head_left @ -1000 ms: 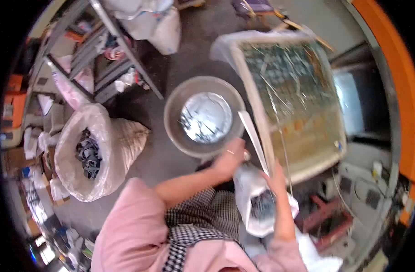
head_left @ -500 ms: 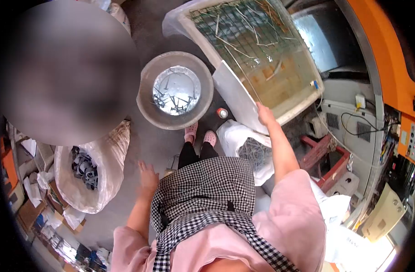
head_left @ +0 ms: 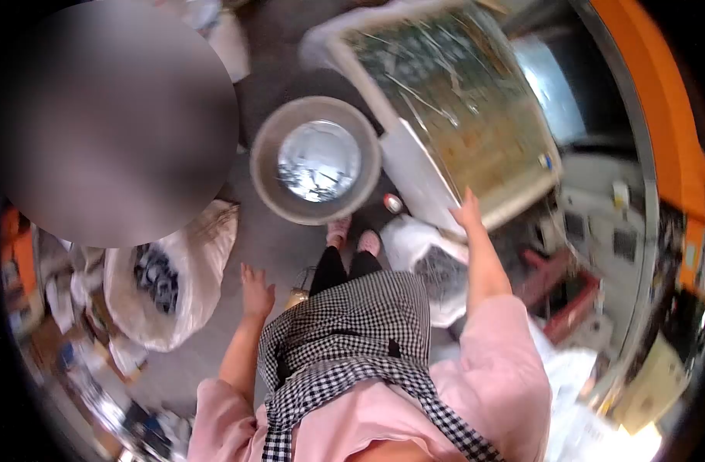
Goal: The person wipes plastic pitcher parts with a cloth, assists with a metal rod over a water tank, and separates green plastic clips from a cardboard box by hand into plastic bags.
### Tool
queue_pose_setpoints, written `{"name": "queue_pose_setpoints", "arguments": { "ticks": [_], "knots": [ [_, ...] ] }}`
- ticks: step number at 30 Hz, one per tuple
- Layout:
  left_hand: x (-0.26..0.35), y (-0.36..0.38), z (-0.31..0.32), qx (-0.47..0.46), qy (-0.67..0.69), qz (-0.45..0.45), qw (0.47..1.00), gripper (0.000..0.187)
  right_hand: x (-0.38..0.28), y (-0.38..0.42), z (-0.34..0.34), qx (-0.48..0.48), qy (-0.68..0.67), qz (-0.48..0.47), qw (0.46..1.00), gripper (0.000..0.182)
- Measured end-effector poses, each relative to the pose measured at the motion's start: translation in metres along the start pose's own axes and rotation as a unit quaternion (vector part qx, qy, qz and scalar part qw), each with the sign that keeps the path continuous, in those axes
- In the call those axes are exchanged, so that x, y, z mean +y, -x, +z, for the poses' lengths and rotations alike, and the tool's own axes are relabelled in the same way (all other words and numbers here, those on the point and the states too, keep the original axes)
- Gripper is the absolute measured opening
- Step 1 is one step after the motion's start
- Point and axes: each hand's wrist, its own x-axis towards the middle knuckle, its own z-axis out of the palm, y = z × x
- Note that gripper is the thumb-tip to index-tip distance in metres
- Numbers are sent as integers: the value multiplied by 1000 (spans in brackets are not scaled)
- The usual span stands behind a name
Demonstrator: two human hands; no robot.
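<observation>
White plastic rims the tray that our right hand touches at its near edge, fingers spread, seemingly to steady it. Our left hand hangs open, holding nothing, the metal basin ahead between both hands.

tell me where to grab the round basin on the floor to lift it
Probably grip the basin's rim at two opposite sides, coming from above. It sits upright with its wide rim exposed all round. The side nearest the feet is open; the far-right edge lies close to the tray.
</observation>
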Motion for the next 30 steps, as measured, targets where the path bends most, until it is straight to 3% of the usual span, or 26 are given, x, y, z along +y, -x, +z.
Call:
{"name": "queue_pose_setpoints", "arguments": {
  "ticks": [1, 4, 6, 9, 13, 17, 19, 23, 25, 26, 27, 28, 29, 30],
  "knots": [
    [-5, 10, -7, 30, 4, -37, 999, 51, 1, -3, 3, 10, 7, -19, 1000, 100],
    [-10, 55, -32, -29, -72, -98, 992, 52, -11, 11, -10, 21, 2, -54, 998, 100],
    [-17, 102, -34, -9, -22, -195, 980, 51, -5, 10, -4, 66, 20, -77, 995, 101],
    [-63, 153, -2, 22, -3, -254, 967, 49, -49, 50, -37, 72, 18, 9, 997, 97],
    [-82, 229, 12, -17, 123, -428, 895, 41, -59, 70, -37, 87, 45, 92, 991, 91],
    [-139, 272, 65, -87, 194, -479, 852, 40, -98, 103, -41, 72, 60, 132, 987, 77],
    [-164, 291, 83, -103, 197, -514, 828, 42, -150, 156, -47, 85, 71, 112, 987, 73],
    [-230, 328, 126, -107, 220, -489, 837, 42, -168, 154, 29, 110, 139, 9, 984, 59],
    [-275, 352, 133, -101, 250, -491, 828, 42, -184, 148, 82, -70, 39, -79, 994, 37],
    [-294, 365, 140, -84, 280, -476, 829, 43, -258, 221, 74, -134, -14, -11, 991, 22],
    [-314, 379, 137, -67, 310, -462, 828, 44, -276, 226, 107, -196, -100, 24, 975, 12],
    [-322, 397, 106, -16, 374, -539, 755, 39, -305, 244, 130, -280, -37, -66, 957, 17],
    [-340, 414, 110, -19, 384, -542, 747, 39, -333, 253, 160, -317, 84, -165, 930, 23],
    [-354, 433, 119, 50, 441, -571, 691, 35, -369, 259, 195, -297, 369, -379, 795, 29]
  ]
}}
